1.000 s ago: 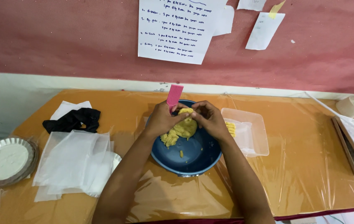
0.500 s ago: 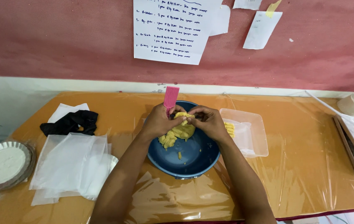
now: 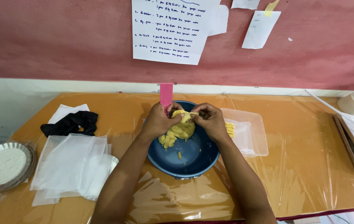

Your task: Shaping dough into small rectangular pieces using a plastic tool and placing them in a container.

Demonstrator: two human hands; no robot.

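A lump of yellow dough (image 3: pixel 180 129) was held up over the blue bowl (image 3: pixel 185 159), pinched at its top between both hands. The left hand (image 3: pixel 160 121) was closed around the dough's left side together with a pink ridged scraper (image 3: pixel 166 94), which stood upright behind the fingers. The right hand (image 3: pixel 210 120) was closed on a thin flap at the upper right. The dough hung downward toward the bowl, between the hands, neither clearly nearer. Shaped yellow pieces (image 3: pixel 229 129) were seen in the clear tray (image 3: pixel 251 137) just right.
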